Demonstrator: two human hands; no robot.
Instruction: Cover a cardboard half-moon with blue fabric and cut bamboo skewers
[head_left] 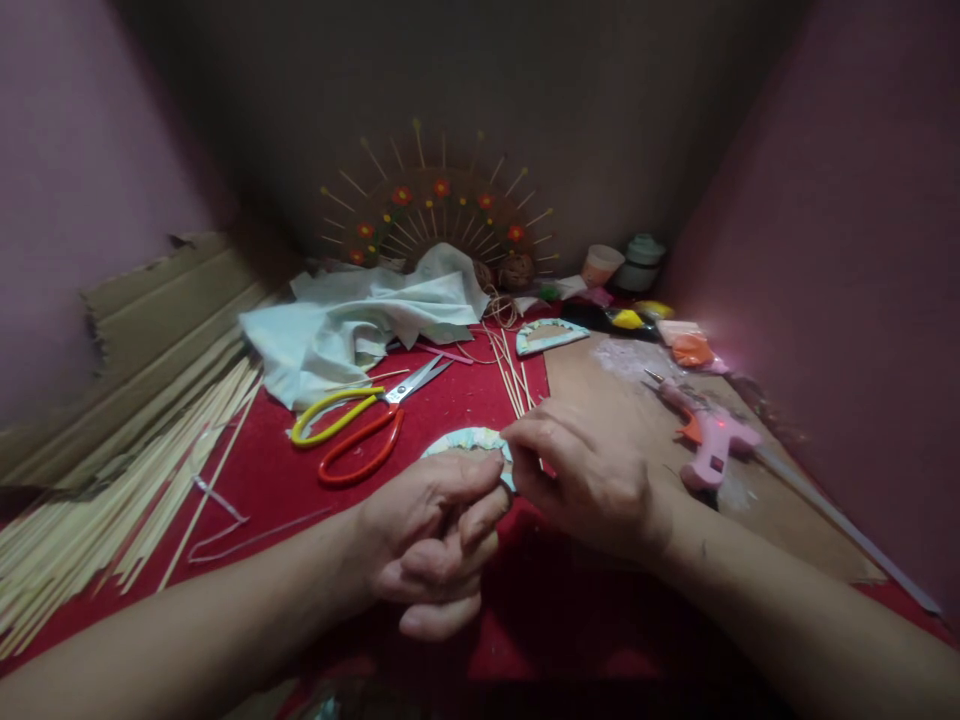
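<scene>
Between thumb and fingers, my left hand grips a small half-round cardboard piece edged with pale, patterned cloth. My right hand is closed at that piece's right end, its thumb and forefinger pinching the cloth edge; its other fingers are curled. My left hand covers the lower part of the piece. A similar cloth-edged half-round piece lies farther back. Scissors with one yellow and one red handle lie spread to the left, near a crumpled pale cloth.
Thin wooden sticks and corrugated cardboard lie on the left. A pink glue gun rests on a cardboard sheet at right. Behind stand a flower-decorated half-round fan shape, a cup and a jar. Walls close both sides.
</scene>
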